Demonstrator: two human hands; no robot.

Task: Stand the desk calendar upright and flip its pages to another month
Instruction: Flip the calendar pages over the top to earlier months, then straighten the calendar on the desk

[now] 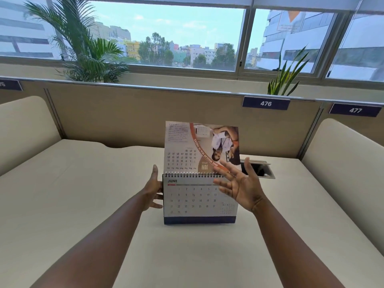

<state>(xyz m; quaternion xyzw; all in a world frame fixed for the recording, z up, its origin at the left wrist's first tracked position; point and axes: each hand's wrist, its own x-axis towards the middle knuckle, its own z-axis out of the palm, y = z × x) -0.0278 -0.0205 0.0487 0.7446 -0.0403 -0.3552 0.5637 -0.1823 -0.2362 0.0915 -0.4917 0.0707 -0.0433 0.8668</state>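
The desk calendar (pixel 199 201) stands upright mid-desk (pixel 187 256), one page (pixel 201 147) raised above the spiral binding. The left hand (pixel 152 189) clasps its left edge; the right hand (pixel 239 183) is spread, holding nothing. I'd steady the base and push that page fully over.

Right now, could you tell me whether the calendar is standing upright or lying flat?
Upright: the calendar stands on its base on the desk, one page raised above the spiral.

I see two bare forearms, no sleeves. My left hand (pixel 152 189) wears nothing. My right hand (pixel 242 187) likewise.
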